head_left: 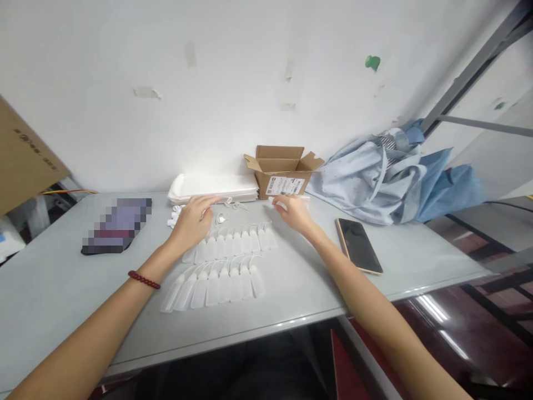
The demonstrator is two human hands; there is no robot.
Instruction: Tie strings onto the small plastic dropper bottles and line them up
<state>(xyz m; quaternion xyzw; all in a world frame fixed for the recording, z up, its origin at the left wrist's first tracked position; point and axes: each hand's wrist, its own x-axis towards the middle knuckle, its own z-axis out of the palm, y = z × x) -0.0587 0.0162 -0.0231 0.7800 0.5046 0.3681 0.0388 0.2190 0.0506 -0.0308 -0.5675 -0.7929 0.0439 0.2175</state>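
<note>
Two rows of small clear plastic squeeze bottles lie on the grey table: a far row [237, 241] and a near row [216, 286]. My left hand [192, 219] rests at the left end of the far row, fingers stretched forward toward small white caps [175, 215]. My right hand [292, 212] is just past the right end of that row, fingers curled around a small clear bottle [278, 202] near the cardboard box. A red bead bracelet [144, 279] sits on my left wrist.
An open cardboard box [283, 172] and a stack of white bags [212, 188] stand against the wall. A phone [358, 245] lies to the right, blue clothing [387, 172] behind it. A dark blurred object [116, 225] lies at left. The table edge [291, 319] runs near me.
</note>
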